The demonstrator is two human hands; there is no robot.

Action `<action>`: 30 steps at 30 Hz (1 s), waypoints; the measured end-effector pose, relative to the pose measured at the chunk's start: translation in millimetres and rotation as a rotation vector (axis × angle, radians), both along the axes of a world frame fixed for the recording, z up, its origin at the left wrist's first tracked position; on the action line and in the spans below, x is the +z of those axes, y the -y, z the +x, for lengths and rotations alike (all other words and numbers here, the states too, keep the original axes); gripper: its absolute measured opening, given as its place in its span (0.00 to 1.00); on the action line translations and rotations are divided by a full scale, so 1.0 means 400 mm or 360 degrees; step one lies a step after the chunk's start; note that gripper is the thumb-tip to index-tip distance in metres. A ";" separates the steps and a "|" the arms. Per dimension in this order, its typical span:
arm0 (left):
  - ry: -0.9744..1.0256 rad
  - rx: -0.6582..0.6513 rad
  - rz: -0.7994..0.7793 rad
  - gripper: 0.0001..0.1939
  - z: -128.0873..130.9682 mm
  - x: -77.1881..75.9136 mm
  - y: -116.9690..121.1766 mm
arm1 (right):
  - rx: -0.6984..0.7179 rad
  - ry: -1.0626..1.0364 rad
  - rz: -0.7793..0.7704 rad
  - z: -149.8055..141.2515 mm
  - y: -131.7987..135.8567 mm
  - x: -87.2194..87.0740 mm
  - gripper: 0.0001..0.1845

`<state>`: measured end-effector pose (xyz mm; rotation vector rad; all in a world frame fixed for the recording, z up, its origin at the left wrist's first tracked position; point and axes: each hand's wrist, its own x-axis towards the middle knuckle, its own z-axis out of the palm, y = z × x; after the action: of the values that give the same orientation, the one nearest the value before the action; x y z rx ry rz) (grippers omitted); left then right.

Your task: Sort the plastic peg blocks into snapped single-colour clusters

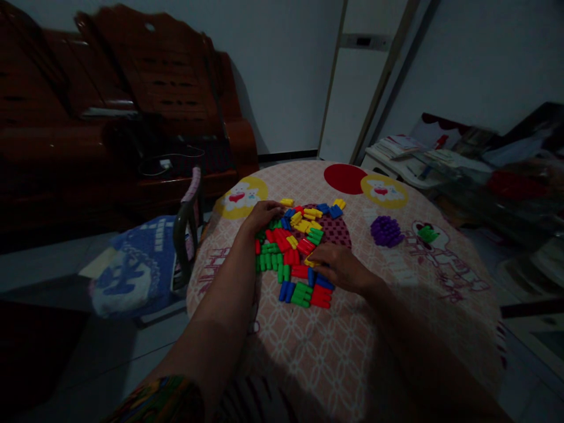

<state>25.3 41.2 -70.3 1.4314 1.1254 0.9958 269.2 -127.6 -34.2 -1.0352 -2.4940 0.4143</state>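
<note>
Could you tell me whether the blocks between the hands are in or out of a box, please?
Out: the blocks lie on the tablecloth, nothing enclosing them.

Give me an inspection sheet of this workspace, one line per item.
Surface: round, cloth-covered table.
Job's things: red, yellow, blue and green toy blocks, loosely spread; purple cluster and green piece to their right.
Clutter: papers stacked beyond the table's far right side.
Grips: left hand at the blocks' far-left edge, contact unclear; right hand with fingertips at a yellow block, hold unclear.
Cables: white cable on the wooden sofa.
Surroundings: chair and blue fabric at left; dim room.
</note>
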 end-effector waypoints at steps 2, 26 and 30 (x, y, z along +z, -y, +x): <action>0.0009 -0.0008 -0.0004 0.10 0.000 0.001 0.002 | -0.0123 -0.0012 0.0010 0.011 -0.003 0.005 0.08; -0.0245 0.0080 0.0065 0.11 0.007 0.023 0.015 | -0.0625 -0.0548 -0.0026 0.047 -0.063 -0.080 0.05; -0.0229 0.0051 0.0058 0.13 0.002 0.017 0.010 | -0.0806 -0.0699 -0.0193 0.040 -0.052 -0.063 0.08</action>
<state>26.2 37.3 -63.4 1.5381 1.2436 0.9518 285.0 -106.8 -59.4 -1.3966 -1.7661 0.5634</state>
